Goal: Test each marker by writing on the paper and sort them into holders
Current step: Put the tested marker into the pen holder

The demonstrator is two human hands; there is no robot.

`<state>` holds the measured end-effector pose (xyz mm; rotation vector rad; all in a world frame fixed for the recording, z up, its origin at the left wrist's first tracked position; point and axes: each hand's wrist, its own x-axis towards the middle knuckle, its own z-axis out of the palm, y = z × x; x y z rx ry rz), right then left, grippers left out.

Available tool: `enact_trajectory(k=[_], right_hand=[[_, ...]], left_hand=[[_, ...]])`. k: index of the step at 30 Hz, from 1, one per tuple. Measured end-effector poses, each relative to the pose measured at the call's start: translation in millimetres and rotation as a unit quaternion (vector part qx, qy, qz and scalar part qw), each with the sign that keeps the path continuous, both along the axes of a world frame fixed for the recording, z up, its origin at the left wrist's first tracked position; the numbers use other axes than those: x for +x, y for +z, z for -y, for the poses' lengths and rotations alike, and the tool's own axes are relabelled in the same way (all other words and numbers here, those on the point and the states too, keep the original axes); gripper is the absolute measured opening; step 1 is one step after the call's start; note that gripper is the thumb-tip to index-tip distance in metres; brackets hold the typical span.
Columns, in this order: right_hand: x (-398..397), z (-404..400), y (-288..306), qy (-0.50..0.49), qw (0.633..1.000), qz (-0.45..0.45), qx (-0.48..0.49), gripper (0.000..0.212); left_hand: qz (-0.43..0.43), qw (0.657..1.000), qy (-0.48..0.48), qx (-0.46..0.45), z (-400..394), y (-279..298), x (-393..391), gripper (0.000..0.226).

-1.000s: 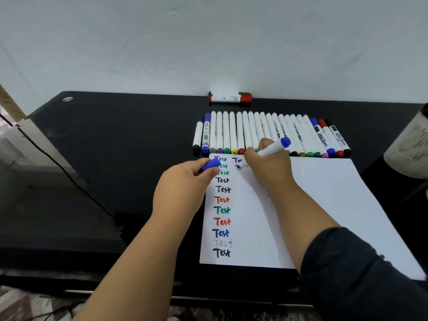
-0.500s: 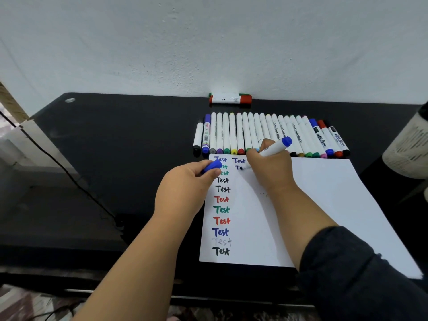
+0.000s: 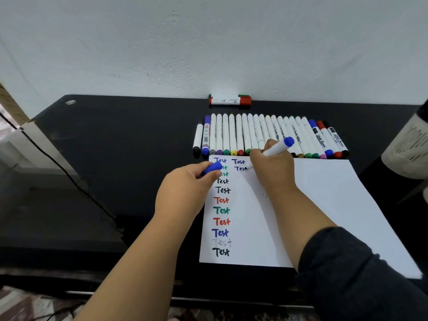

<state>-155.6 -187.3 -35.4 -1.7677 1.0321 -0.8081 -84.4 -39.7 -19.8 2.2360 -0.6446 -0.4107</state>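
- One black desk (image 3: 129, 144) meets a white wall (image 3: 208, 42) at 12 o'clock; a cable (image 3: 69, 172) trails at 9 o'clock.
- The paper (image 3: 324, 205) lies at centre, with "Test" written down its left side in black, red, green, blue and grey.
- A marker row (image 3: 254, 133) lies just beyond it; some barrels read "White Board".
- The right hand (image 3: 271, 167) grips the blue marker (image 3: 278, 148), tip on the paper.
- The left hand (image 3: 185, 188) pinches the blue cap (image 3: 213, 168).

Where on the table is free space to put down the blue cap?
The table is bare left of the marker row, and the paper is blank right of the right hand. The paper's left columns and the strip along the marker row are crowded.
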Motion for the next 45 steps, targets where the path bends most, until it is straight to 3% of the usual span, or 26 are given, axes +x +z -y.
enact_trajectory(k=[9, 15, 19, 25, 29, 34, 45], right_hand=[[-0.3, 1.7, -0.7, 0.008, 1.0, 0.005, 0.007, 0.033], [-1.5, 4.0, 5.8, -0.032, 0.994, 0.053, 0.095, 0.032], [-7.1, 5.0, 21.0, -0.012, 0.984, 0.063, 0.168, 0.029], [-27.2, -13.7, 42.7, 0.021, 0.96, 0.154, 0.233, 0.017], [-42.8, -31.4, 49.8, 0.008, 0.957, 0.167, 0.235, 0.016], [-52.4, -48.2, 50.2, 0.029, 0.961, 0.173, 0.215, 0.03], [-55.5, -62.8, 42.1, 0.075, 0.952, 0.161, 0.248, 0.039]], left_hand=[[0.001, 1.0, -0.012, 0.017, 1.2, 0.3, -0.4, 0.041], [-0.024, 0.999, -0.035, 0.006, -0.9, 3.6, -2.3, 0.04], [-0.051, 0.998, -0.037, -0.024, -4.4, 3.3, -4.6, 0.039], [-0.12, 0.988, -0.048, -0.081, -9.5, 7.8, -15.3, 0.034], [-0.148, 0.981, -0.063, -0.107, -14.6, 12.1, -23.8, 0.034], [-0.157, 0.975, -0.083, -0.136, -20.2, 16.0, -35.8, 0.03], [-0.146, 0.976, -0.104, -0.122, -23.1, 23.9, -42.2, 0.024]])
